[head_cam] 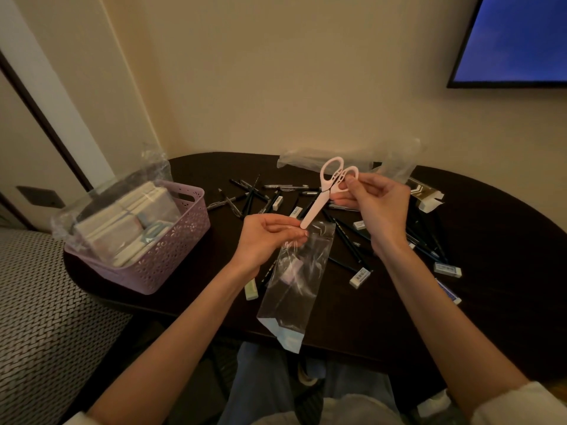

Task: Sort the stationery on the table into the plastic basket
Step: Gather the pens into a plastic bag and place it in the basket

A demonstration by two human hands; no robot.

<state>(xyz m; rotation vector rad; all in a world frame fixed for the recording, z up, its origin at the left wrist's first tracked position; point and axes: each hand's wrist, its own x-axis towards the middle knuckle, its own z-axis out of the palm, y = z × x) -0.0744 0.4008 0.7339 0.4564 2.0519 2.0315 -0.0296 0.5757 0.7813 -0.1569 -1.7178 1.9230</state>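
The right hand (pixel 379 207) pinches pale pink scissors (pixel 325 191) by a handle loop, blades closed in a cover; the left hand (pixel 267 237) pinches a clear plastic sleeve (pixel 294 283) at its mouth.

The screen (pixel 515 38) is cut off by the top and right edges. Eraser (pixel 359 278) labels are too small to read. The basket's (pixel 184 240) contents blur behind crinkled plastic, perhaps notebooks.

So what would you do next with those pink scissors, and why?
Probably carry the pink scissors left to the plastic basket. The right hand grips their handle, their tip is just clear of the clear sleeve the left hand pinches, so they look unwrapped.
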